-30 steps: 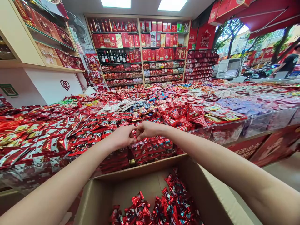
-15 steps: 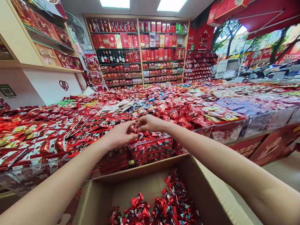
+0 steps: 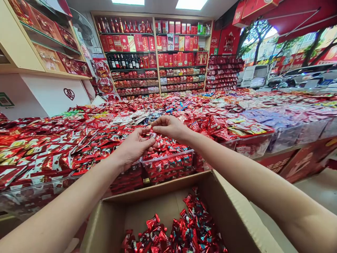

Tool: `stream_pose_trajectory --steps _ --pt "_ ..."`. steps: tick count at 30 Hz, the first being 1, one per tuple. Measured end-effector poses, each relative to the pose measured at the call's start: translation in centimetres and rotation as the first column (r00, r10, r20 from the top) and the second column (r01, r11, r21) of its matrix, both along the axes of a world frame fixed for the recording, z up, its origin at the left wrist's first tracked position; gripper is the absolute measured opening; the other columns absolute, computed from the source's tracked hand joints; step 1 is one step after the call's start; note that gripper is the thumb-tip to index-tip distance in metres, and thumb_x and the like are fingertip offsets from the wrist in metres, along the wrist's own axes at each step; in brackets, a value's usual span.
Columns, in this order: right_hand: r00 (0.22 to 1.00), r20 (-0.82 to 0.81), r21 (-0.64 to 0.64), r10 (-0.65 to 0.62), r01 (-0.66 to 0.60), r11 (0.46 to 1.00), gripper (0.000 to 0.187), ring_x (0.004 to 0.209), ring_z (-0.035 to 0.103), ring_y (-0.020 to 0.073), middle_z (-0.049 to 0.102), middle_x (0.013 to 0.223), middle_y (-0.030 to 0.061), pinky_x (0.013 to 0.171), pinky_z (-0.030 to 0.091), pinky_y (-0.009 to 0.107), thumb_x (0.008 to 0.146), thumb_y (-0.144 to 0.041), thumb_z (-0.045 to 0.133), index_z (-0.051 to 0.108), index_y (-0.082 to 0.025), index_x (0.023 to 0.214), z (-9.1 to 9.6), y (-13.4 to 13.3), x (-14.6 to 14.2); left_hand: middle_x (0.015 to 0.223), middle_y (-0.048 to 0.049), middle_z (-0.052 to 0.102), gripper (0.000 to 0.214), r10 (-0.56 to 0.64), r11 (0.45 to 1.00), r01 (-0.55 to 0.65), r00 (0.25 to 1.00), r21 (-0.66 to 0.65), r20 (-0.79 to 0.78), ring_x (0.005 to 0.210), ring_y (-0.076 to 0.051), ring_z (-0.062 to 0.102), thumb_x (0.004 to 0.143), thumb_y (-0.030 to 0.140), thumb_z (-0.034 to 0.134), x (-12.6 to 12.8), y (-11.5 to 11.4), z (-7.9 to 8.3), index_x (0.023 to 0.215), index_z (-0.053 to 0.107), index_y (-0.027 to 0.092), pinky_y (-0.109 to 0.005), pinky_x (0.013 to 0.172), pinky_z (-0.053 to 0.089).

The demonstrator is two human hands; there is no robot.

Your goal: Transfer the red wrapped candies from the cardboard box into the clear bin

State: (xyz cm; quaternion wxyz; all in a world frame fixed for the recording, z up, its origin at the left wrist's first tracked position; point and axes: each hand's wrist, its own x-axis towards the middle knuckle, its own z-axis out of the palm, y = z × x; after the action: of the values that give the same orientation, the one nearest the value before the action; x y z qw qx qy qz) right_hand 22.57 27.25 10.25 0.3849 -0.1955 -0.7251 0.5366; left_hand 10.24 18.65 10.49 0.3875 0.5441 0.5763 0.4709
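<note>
A small red wrapped candy (image 3: 152,135) shows between my two hands, above a clear bin (image 3: 168,162) of red wrapped candies. My left hand (image 3: 135,147) pinches it between thumb and forefinger. From the right, my right hand (image 3: 172,128) reaches in with bent fingers closed at the candy's upper end. The fingertips partly cover the candy. Below my forearms stands an open cardboard box (image 3: 234,200), with many loose red wrapped candies (image 3: 192,225) on its bottom.
Packaged sweets (image 3: 50,147) fill the long display around the bin. Clear bin walls (image 3: 255,146) line its front edge. Behind stand shelves (image 3: 155,52) of bottles and red boxes. A white cabinet (image 3: 55,95) is at left; the street with a van (image 3: 255,75) lies at right.
Both hands have risen slightly from the candies in the bin. The small candy now shows between the fingertips. The view has shifted a little.
</note>
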Motion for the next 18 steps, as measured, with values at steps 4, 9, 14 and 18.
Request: stream_pose_trajectory --steps 4,9,14,18 --pt "0.998 -0.002 -0.091 0.064 -0.063 0.994 0.017 0.055 0.051 0.0049 0.056 0.067 -0.0017 0.051 0.043 0.017 0.072 -0.004 0.057 0.052 -0.012 0.086 -0.5 -0.1 0.0 0.054 0.0034 0.062 0.036 0.055 0.998 -0.054 0.998 0.039 -0.034 0.043 -0.006 0.053 0.071 0.013 0.059 -0.2 -0.1 -0.2 0.104 0.044 0.015 -0.015 0.044 0.039" --pt "0.99 0.088 0.051 -0.113 0.108 0.993 0.021 0.059 0.053 0.0058 0.059 0.076 0.0029 0.056 0.046 0.019 0.075 -0.009 0.055 0.052 -0.011 0.096 -1.2 1.7 -0.4 0.054 0.0058 0.06 0.036 0.143 0.982 -0.128 0.983 0.137 -0.112 0.045 -0.008 0.051 0.074 0.03 0.058 -1.2 -2.3 -0.5 0.106 0.045 0.019 -0.017 0.044 0.039" --pt "0.896 0.359 0.313 -0.26 0.147 0.938 0.021 0.067 0.056 0.0096 0.063 0.08 0.0061 0.059 0.045 0.021 0.07 -0.004 0.055 0.06 -0.009 0.09 -3.2 3.8 -1.2 0.061 0.0052 0.06 0.028 0.338 0.919 -0.22 0.869 0.328 -0.362 0.062 -0.013 0.059 0.075 0.036 0.054 -2.8 -7.2 -4.3 0.101 0.052 0.025 -0.021 0.058 0.046" --pt "0.844 0.465 0.393 -0.268 0.075 0.916 0.024 0.07 0.057 0.0128 0.064 0.08 0.0059 0.061 0.044 0.021 0.064 -0.005 0.06 0.063 -0.01 0.087 -4.5 4.0 -2.0 0.063 0.0044 0.063 0.03 0.423 0.891 -0.288 0.808 0.351 -0.41 0.059 -0.014 0.063 0.068 0.043 0.058 -6.2 -10.5 -10.0 0.093 0.059 0.027 -0.019 0.057 0.05"
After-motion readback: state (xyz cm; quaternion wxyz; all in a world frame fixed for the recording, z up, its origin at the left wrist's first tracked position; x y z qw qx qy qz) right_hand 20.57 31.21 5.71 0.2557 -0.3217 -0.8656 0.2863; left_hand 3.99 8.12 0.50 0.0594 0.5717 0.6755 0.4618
